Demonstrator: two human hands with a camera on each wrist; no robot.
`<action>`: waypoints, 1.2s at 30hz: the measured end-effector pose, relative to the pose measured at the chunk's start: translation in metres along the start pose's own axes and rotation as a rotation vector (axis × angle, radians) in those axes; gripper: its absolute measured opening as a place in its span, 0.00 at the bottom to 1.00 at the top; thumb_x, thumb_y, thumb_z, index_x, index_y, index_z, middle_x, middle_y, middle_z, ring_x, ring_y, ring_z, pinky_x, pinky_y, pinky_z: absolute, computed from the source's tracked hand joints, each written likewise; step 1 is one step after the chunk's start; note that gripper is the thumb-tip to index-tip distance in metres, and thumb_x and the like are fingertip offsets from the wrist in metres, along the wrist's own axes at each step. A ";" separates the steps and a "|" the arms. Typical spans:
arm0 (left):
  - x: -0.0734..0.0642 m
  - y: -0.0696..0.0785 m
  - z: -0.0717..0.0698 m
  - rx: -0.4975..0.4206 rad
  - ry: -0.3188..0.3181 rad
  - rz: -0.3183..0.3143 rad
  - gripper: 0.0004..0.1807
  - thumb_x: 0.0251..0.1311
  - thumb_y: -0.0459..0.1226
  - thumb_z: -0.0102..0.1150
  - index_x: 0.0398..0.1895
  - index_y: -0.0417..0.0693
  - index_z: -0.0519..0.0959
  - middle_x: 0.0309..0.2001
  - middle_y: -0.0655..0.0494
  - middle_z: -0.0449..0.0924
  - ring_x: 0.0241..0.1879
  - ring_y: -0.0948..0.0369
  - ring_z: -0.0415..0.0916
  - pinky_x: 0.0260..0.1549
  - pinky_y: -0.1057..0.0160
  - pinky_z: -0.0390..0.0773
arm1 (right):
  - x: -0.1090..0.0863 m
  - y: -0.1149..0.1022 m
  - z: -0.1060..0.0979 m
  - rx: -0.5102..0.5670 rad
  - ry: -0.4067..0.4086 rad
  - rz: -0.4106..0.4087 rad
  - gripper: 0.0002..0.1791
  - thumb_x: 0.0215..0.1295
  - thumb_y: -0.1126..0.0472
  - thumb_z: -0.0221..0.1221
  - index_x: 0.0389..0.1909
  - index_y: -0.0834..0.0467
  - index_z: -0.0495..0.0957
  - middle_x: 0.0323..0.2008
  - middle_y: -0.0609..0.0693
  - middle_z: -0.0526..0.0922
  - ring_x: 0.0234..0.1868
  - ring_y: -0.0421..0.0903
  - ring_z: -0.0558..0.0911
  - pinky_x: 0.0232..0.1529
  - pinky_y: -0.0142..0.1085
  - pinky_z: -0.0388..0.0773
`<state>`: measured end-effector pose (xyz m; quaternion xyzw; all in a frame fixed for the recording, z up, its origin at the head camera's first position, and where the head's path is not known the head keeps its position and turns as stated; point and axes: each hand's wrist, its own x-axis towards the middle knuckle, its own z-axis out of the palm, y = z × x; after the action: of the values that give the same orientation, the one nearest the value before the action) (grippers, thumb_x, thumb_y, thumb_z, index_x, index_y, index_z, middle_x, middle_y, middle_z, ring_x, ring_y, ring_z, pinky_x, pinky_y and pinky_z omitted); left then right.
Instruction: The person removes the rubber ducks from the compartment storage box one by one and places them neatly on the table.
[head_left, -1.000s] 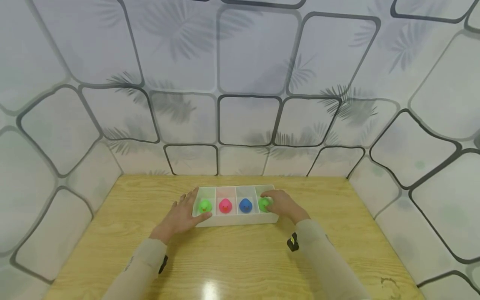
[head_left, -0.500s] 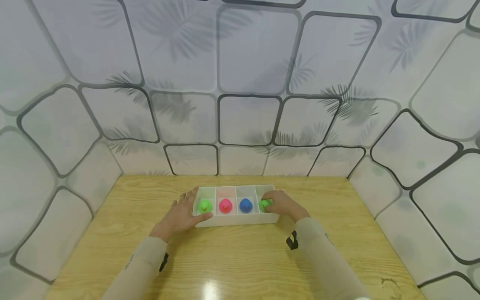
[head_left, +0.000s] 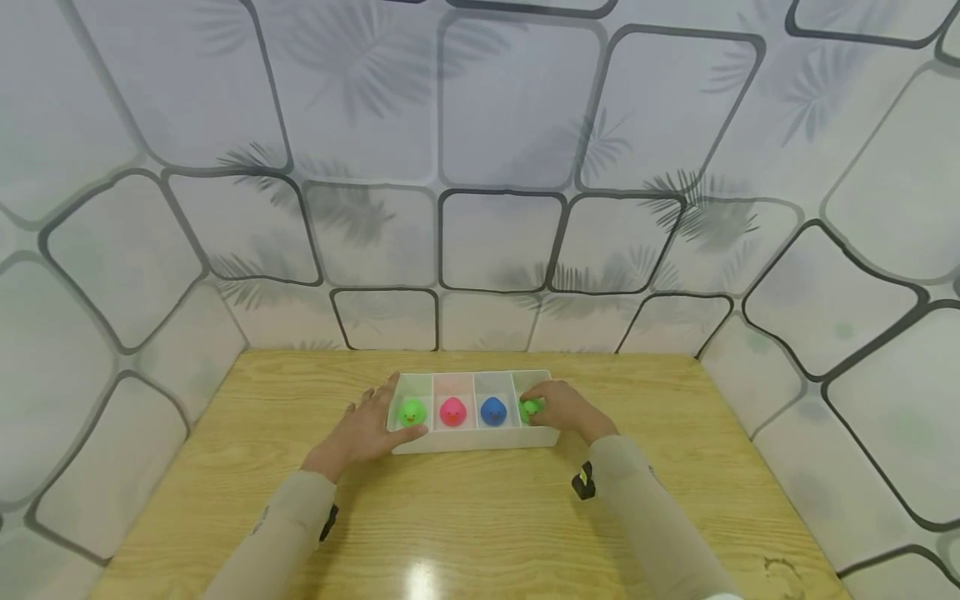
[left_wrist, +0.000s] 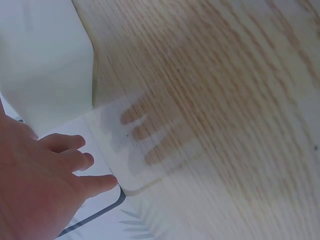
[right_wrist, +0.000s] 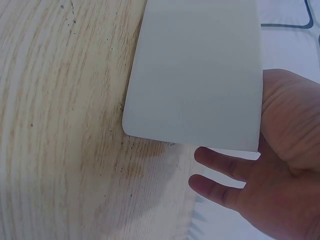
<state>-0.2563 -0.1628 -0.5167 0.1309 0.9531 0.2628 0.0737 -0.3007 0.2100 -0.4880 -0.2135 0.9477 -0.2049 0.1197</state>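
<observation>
A white box (head_left: 472, 440) with a row of compartments sits on the table. Small toy ducks stand inside, one per compartment: a green duck (head_left: 412, 412) at the left end, a pink duck (head_left: 452, 411), a blue duck (head_left: 492, 410), and another green duck (head_left: 529, 409) at the right end. My left hand (head_left: 365, 431) is spread against the box's left end, its thumb lying along the front rim. My right hand (head_left: 565, 409) reaches over the right end and pinches the right-hand green duck, partly covering it. In the right wrist view, two fingers extend past the box's end wall.
The wooden table (head_left: 465, 517) meets a patterned back wall (head_left: 487, 242) just behind the box. Similar patterned panels (head_left: 847, 400) rise on both sides. A dark mark (head_left: 782, 575) shows on the tabletop near the right front.
The right fingers have shifted slightly around the right-hand green duck. The left hand, the box and the other ducks keep their places.
</observation>
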 end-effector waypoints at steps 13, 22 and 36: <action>0.001 -0.001 0.000 -0.014 -0.014 -0.009 0.65 0.63 0.74 0.54 0.87 0.46 0.37 0.82 0.34 0.53 0.81 0.30 0.45 0.73 0.21 0.47 | -0.003 0.002 -0.001 0.037 0.058 0.018 0.21 0.59 0.63 0.69 0.54 0.61 0.83 0.49 0.56 0.87 0.43 0.48 0.77 0.47 0.44 0.77; 0.001 -0.002 0.002 -0.030 -0.024 -0.027 0.66 0.63 0.75 0.54 0.88 0.48 0.35 0.81 0.31 0.55 0.81 0.28 0.46 0.73 0.22 0.50 | -0.010 0.006 0.002 0.143 0.121 -0.024 0.21 0.60 0.64 0.65 0.55 0.59 0.79 0.55 0.61 0.85 0.47 0.50 0.80 0.48 0.45 0.79; -0.002 -0.002 0.002 -0.078 -0.050 -0.052 0.66 0.63 0.74 0.55 0.87 0.52 0.31 0.77 0.23 0.58 0.75 0.29 0.63 0.71 0.31 0.65 | -0.022 0.007 -0.001 0.272 0.237 -0.006 0.24 0.62 0.60 0.66 0.60 0.62 0.83 0.59 0.62 0.85 0.62 0.62 0.81 0.64 0.62 0.76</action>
<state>-0.2545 -0.1639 -0.5191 0.1096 0.9431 0.2944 0.1093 -0.2839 0.2261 -0.4870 -0.1725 0.9181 -0.3553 0.0343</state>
